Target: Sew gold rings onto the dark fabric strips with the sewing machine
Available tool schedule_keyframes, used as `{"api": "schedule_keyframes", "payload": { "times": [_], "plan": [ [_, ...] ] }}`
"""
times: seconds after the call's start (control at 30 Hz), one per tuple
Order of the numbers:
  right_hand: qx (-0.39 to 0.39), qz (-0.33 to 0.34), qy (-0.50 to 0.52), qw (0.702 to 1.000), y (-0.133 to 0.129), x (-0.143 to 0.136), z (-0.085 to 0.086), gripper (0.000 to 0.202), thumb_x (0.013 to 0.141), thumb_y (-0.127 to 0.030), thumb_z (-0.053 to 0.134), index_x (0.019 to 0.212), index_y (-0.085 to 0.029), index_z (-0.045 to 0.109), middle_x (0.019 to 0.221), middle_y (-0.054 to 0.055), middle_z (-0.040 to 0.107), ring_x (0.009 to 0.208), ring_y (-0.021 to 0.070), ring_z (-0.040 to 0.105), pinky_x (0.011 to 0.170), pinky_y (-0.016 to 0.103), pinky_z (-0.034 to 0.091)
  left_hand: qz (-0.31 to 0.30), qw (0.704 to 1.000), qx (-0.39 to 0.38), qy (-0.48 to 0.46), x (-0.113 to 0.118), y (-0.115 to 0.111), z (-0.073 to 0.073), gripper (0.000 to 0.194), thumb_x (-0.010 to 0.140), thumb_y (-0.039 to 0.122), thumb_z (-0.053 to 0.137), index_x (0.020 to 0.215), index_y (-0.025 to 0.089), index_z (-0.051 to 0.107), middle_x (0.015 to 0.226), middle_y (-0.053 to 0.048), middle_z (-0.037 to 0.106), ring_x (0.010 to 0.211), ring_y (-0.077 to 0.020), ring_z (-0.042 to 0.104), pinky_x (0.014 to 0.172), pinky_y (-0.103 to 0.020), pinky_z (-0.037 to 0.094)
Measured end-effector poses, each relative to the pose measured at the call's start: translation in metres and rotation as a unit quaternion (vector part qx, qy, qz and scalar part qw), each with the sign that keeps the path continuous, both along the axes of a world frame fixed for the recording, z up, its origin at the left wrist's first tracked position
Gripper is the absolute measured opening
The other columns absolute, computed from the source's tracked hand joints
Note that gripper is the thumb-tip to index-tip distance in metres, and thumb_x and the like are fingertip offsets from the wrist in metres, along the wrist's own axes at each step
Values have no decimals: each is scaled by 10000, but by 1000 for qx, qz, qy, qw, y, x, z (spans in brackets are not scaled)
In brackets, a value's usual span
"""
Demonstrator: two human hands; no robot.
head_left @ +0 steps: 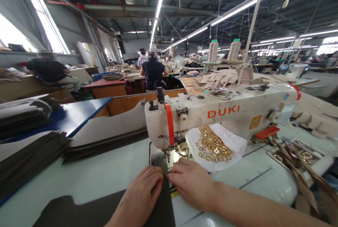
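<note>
A dark flat panel [99,207] lies on the pale table, its right part beneath my hands and running toward the sewing machine [195,112]. My left hand [142,191] is closed with curled fingers on the panel, just in front of the needle area [168,153]. Close beside it, my right hand [191,181] has its fingers pressed together at the panel's right edge; whatever is between them is hidden. Gold metal rings [215,146] are heaped on a white cloth [237,144] behind my right hand, under the machine arm.
Stacks of cut panels [105,137] lie at the left, some on a blue table [84,111]. Beige straps [303,184] and a tray [320,156] with rings sit at the right. Thread cones [212,51] stand behind the machine. A person [153,70] sits ahead, another [49,68] at left.
</note>
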State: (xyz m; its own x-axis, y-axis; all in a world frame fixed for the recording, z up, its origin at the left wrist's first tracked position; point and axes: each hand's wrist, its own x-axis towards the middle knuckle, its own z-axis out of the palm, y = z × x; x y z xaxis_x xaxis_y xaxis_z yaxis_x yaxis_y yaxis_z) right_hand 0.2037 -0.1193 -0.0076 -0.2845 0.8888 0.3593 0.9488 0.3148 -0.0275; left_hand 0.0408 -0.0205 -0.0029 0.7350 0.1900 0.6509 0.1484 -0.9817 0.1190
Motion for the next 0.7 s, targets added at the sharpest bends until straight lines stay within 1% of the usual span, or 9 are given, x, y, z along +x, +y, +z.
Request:
{"api": "schedule_keyframes", "payload": {
  "times": [0.27, 0.43, 0.5, 0.6, 0.7],
  "plan": [
    [7, 10, -11, 1000, 0, 0, 0, 59, 874, -144, 569, 826, -172, 588, 799, 23, 585, 790, 184, 510, 739, 274, 433, -6, 1000, 14, 1, 2, 2, -3, 224, 884, 120, 410, 778, 202, 591, 741, -14, 690, 674, -160, 670, 651, -277, 577],
    [3, 18, -16, 1000, 1, 0, 1, 44, 871, -154, 586, 829, -164, 597, 797, 21, 586, 776, 181, 513, 735, 272, 443, -13, 1000, 16, -2, 2, 1, 1, 235, 886, 118, 399, 767, 207, 580, 716, -5, 690, 652, -153, 669, 629, -261, 576],
    [-1, 28, -30, 999, 0, 2, 4, 26, 877, -167, 590, 860, -159, 608, 801, 22, 590, 778, 181, 516, 749, 276, 447, -16, 1000, 19, -2, 2, 1, 3, 242, 883, 112, 395, 750, 212, 572, 700, 1, 684, 635, -149, 664, 617, -256, 573],
    [-16, 55, -53, 997, -9, 9, 12, 34, 877, -173, 604, 907, -161, 615, 844, 19, 609, 805, 182, 527, 781, 283, 445, -15, 1000, 19, 13, 2, 1, 3, 240, 878, 103, 401, 754, 216, 573, 715, 3, 686, 644, -149, 663, 621, -255, 574],
    [-26, 89, -76, 993, -27, 15, 22, 37, 893, -190, 601, 920, -166, 611, 881, 10, 616, 836, 183, 533, 768, 295, 441, -15, 999, 23, 18, 1, 1, 1, 230, 896, 119, 401, 778, 217, 573, 744, -3, 691, 669, -156, 666, 636, -268, 580]
  ]
}}
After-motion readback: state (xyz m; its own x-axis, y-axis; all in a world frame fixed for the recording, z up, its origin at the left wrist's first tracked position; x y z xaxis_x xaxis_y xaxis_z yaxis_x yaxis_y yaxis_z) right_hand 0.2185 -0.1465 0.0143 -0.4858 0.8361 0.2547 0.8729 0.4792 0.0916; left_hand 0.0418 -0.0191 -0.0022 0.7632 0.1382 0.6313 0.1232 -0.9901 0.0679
